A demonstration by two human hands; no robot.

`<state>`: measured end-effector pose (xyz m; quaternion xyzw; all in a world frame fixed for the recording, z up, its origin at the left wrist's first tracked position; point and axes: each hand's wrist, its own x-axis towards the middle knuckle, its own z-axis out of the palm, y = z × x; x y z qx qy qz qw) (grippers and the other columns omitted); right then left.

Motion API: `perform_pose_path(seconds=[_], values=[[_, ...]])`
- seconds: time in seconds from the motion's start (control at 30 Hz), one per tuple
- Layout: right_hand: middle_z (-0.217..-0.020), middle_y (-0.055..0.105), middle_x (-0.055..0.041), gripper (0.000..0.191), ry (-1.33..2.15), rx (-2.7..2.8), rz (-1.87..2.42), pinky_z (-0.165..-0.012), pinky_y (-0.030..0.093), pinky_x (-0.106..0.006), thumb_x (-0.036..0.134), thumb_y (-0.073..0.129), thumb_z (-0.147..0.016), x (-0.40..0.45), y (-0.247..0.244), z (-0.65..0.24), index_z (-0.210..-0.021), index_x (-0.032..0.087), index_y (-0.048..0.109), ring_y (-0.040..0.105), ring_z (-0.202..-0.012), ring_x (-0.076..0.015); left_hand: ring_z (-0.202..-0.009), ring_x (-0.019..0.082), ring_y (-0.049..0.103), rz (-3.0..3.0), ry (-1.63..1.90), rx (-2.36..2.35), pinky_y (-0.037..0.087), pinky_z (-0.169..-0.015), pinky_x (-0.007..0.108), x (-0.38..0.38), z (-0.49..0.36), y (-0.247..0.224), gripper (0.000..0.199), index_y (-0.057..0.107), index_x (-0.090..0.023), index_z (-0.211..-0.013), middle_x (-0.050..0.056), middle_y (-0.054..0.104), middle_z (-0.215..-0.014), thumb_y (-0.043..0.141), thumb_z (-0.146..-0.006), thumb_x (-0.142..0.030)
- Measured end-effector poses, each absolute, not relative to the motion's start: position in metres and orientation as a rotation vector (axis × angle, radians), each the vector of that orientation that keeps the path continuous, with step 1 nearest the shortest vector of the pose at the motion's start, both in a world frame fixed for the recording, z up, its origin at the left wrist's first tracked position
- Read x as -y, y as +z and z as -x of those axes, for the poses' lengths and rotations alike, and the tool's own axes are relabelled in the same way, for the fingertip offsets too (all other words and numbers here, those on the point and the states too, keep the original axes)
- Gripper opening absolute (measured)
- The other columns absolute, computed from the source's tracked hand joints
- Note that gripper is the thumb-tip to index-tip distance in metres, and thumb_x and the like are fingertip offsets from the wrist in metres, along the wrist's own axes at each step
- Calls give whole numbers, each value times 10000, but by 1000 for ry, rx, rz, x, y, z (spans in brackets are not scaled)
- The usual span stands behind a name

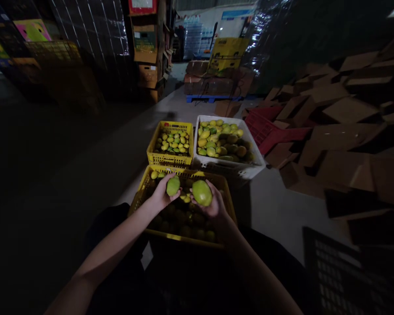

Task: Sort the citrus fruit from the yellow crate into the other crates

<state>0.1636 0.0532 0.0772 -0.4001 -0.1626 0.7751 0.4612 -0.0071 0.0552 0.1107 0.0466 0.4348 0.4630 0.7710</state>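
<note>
Stretching both forearms (121, 243) out over the near crate (184, 239), gripping one fruit per hand! Closing left hand (160, 195) fingers around the small fruit (173, 186), on its outer side and from below; cupping the big fruit (202, 193) in the right hand (216, 205), fingers wrapping its side and underside. Holding the pair apart, above shadowed fruit in the crate. Catching a shine on the big one, so probably feeling smooth and a touch slippery; likely being firm, light enough for one palm, yet bruising under a hard squeeze. Calling, by that judgement, for a hold around the widest part, palm supporting, never pinching with nails. And beyond, seeing more fruit filling the small crate (170, 159) and the white crate (254, 169)!
</note>
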Motion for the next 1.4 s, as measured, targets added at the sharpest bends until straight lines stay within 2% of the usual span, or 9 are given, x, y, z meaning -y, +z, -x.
perform_pose_path(seconds=[0.17,0.37,0.57,0.67,0.77,0.93,1.13,1.3,1.4], values=[[-676,704,-72,250,1961,358,1019,-502,548,-338,424,500,-823,-56,75,-158,-799,201,608,685,-658,-233,-568,127,626,-57,997,-853,545,-532,228,-56,5,106,280,603,-110,-842,67,653,-687,417,-915,-306],[-602,668,-38,231,1882,311,968,-515,561,-335,435,588,-780,-49,86,-154,-729,209,587,674,-619,-222,-534,102,585,43,1134,-882,543,-521,224,-55,6,105,113,553,-168,-785,-12,601,-623,573,-823,-272],[-638,688,-63,341,2018,231,1032,-508,547,-367,452,417,-861,-51,88,-153,-716,200,594,674,-624,-229,-594,125,629,-6,1066,-792,542,-527,212,-56,7,104,244,604,-111,-874,71,659,-697,401,-903,-241],[-637,690,-68,371,2026,199,1002,-512,543,-368,472,397,-864,-49,88,-149,-747,194,613,671,-629,-228,-630,136,650,-28,1062,-771,556,-569,231,-56,8,102,240,618,-116,-892,59,668,-709,422,-891,-256],[-606,679,-62,381,1996,202,939,-484,526,-328,447,394,-870,-47,90,-149,-732,182,631,659,-598,-212,-560,124,626,-60,1021,-770,528,-516,219,-55,10,103,233,624,-117,-822,41,646,-654,459,-857,-277],[-608,672,-38,315,1979,424,740,-413,472,-260,428,531,-779,-47,92,-155,-682,164,672,617,-501,-170,-463,127,571,-444,981,-749,434,-415,211,-50,9,112,232,616,-114,-641,38,596,-555,534,-765,-293],[-590,644,-50,300,1971,737,504,-417,466,-276,452,627,-683,-39,93,-157,-618,164,682,611,-540,-190,-447,152,564,-905,962,-659,418,-425,239,-42,8,115,302,648,-100,-568,70,592,-503,553,-701,-354],[-601,642,-74,300,1966,734,548,-472,501,-310,457,653,-657,-37,93,-156,-593,164,647,642,-629,-232,-436,152,566,-925,929,-642,429,-417,233,-42,9,116,294,663,-86,-561,73,591,-495,563,-687,-332],[-614,647,-77,355,2031,634,648,-478,506,-301,522,627,-694,-41,92,-156,-643,171,635,648,-634,-227,-449,139,571,-726,917,-689,435,-405,215,-45,9,115,304,651,-93,-589,63,597,-525,528,-736,-329]])
